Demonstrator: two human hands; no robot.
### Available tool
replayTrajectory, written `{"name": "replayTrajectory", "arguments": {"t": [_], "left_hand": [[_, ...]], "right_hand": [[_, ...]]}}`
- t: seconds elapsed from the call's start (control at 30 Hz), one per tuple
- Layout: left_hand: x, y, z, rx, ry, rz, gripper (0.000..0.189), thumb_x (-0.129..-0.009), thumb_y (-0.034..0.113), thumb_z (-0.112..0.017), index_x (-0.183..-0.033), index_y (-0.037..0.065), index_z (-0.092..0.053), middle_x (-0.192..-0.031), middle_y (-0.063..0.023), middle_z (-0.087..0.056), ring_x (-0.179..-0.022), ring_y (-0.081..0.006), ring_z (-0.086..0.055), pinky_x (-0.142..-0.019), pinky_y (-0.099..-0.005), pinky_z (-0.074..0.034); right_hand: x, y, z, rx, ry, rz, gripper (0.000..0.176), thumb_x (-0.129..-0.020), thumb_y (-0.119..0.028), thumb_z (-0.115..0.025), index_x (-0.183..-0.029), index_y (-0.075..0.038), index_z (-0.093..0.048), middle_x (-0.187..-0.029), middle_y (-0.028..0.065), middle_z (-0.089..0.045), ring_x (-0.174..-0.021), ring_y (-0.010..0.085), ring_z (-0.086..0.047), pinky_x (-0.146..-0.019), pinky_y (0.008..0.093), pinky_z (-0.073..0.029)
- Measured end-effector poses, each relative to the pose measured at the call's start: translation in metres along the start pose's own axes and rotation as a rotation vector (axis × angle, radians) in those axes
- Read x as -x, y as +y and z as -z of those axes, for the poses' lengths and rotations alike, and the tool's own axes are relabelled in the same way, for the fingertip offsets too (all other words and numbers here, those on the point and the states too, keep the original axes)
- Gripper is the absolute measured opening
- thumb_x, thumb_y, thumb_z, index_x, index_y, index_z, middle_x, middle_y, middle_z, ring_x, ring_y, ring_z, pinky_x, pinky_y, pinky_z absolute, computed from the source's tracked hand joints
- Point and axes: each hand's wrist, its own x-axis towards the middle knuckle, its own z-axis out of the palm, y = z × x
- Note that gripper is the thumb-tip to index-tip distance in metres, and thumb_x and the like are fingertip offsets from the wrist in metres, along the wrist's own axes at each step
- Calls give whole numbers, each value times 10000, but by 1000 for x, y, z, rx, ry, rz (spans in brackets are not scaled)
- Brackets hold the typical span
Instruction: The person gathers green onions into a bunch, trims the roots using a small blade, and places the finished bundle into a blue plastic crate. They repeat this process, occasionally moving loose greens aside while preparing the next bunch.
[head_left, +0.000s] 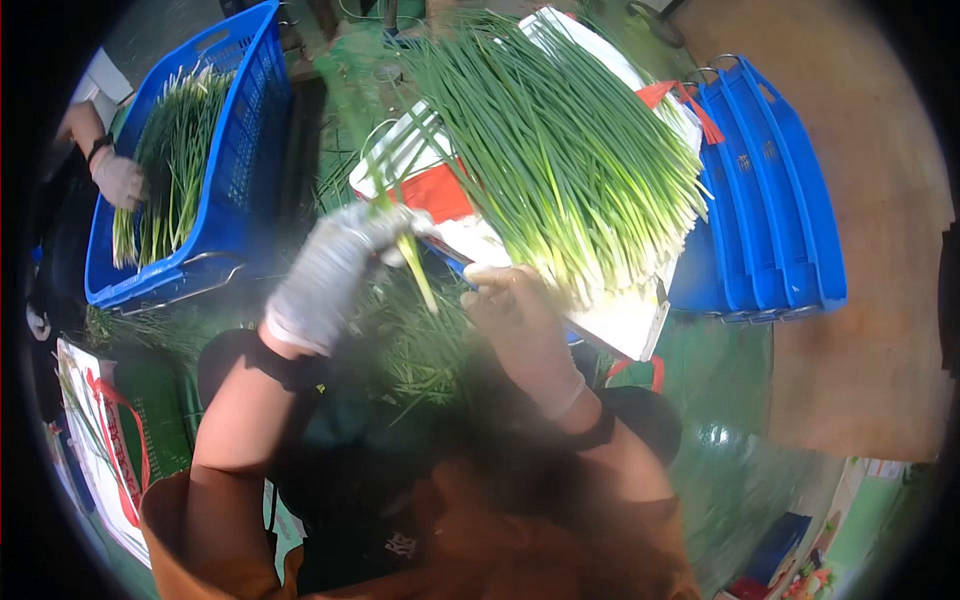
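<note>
My left hand (335, 265), in a whitish glove, is closed round a green onion (417, 270). Its pale end points down toward my lap, and its blurred green leaves rise above the fist. My right hand (527, 335), gloved too, is just right of that stalk, with thumb and fingers pinched together; anything between them is too small to make out. Beyond it lies a big pile of green onions (570, 150), white ends toward me, on a white board (625, 330). Loose green trimmings (425, 360) lie below, between my arms.
A blue crate (265, 120) with green onions stands at the left, where another person's gloved hand (120, 182) reaches in. Stacked blue crates (770, 190) are at the right, beside a brown board (860, 250). A white bag with red handles (110, 450) is at lower left.
</note>
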Motion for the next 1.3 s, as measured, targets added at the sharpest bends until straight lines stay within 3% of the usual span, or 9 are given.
{"name": "replayTrajectory", "arguments": {"t": [0.17, 0.27, 0.37, 0.43, 0.63, 0.77, 0.93, 1.2, 1.3], "left_hand": [[-3, -35, -34, 533, -88, 323, 225, -979, 149, -431, -1102, -17, -523, -1027, -163, -652, -963, -250, -653, -756, -308, -577], [-4, -35, -36, 565, -67, 385, 221, -980, 183, -457, -1101, 14, -534, -916, -103, -646, -641, -110, -583, -494, -200, -467], [-6, -34, -39, 521, -105, 404, 236, -977, 199, -477, -1121, 26, -549, -739, -14, -589, -438, -33, -359, -391, -169, -291], [-3, -38, -41, 452, -135, 362, 252, -978, 198, -469, -1129, 20, -564, -691, 8, -567, -420, -38, -362, -387, -170, -301], [-12, -24, -39, 657, 146, 260, 266, -960, 211, -498, -1117, 12, -578, -746, 2, -606, -421, -32, -363, -375, -158, -310], [-18, -5, -17, 731, 149, -110, 287, -947, 213, -516, -1148, 14, -566, -746, 10, -570, -422, -18, -323, -369, -169, -256], [-10, -11, -27, 658, -17, 70, 360, -957, 230, -499, -1244, 14, -522, -728, 18, -557, -423, -27, -326, -371, -170, -262], [-8, -25, -44, 572, -147, 185, 359, -964, 225, -476, -1262, 29, -516, -1027, -65, -668, -488, -18, -412, -423, -134, -331], [-6, -22, -53, 433, -172, 209, 346, -954, 276, -518, -1218, 57, -562, -1013, -32, -672, -491, -8, -406, -432, -134, -336]], "right_hand": [[-31, 18, 35, 982, 210, 197, 211, -749, -241, -674, -883, -86, -625, -883, 101, -580, -835, 293, -552, -715, 406, -413], [-40, 47, 58, 1145, 187, 146, 143, -739, -203, -680, -839, -110, -637, -842, 95, -580, -865, 294, -544, -709, 398, -407], [-43, 42, 71, 838, 266, 197, 71, -800, -157, -661, -835, -97, -647, -815, 32, -579, -804, 188, -544, -677, 320, -402], [-39, 17, 78, -320, 181, -394, 70, -879, -117, -610, -851, -59, -640, -826, -25, -558, -751, 80, -490, -648, 236, -373], [-26, -9, 76, -273, 327, -114, 66, -889, -55, -584, -867, -11, -628, -839, -6, -588, -747, 92, -523, -679, 239, -423], [-3, -28, 70, 124, -735, 120, 130, -822, -157, -660, -857, -32, -653, -847, 124, -622, -837, 285, -602, -759, 350, -477], [-21, 23, 73, 1105, 90, 103, 261, -768, -244, -708, -693, -37, -567, -717, 116, -584, -707, 319, -567, -649, 416, -453], [-11, 8, 72, -280, 68, -423, 172, -845, -124, -624, -719, -18, -573, -655, 113, -542, -581, 262, -511, -571, 324, -426], [-3, -15, 47, -195, -148, -346, 170, -856, -111, -634, -733, -17, -565, -650, 108, -512, -576, 254, -489, -560, 313, -411]]}}
